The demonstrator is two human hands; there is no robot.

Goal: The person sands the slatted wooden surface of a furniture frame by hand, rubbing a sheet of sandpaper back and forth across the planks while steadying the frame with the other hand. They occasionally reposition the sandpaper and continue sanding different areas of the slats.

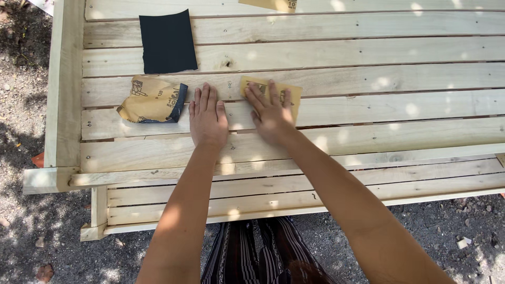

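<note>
My left hand (207,117) lies flat, palm down, on a pale wooden slat (368,109) of a slatted wooden frame, holding nothing. Just to its right, my right hand (270,111) presses flat on a tan sheet of sandpaper (292,94) that lies on the slats, fingers spread over it. A crumpled, folded sheet of sandpaper (152,101), tan back with a dark edge, rests left of my left hand. A dark sheet of sandpaper (167,42) lies flat above it.
Another tan sheet (273,4) shows at the top edge. The frame's left rail (62,84) and a lower tier of slats (294,197) border gravel ground (31,231). My striped trousers (252,252) are below the frame.
</note>
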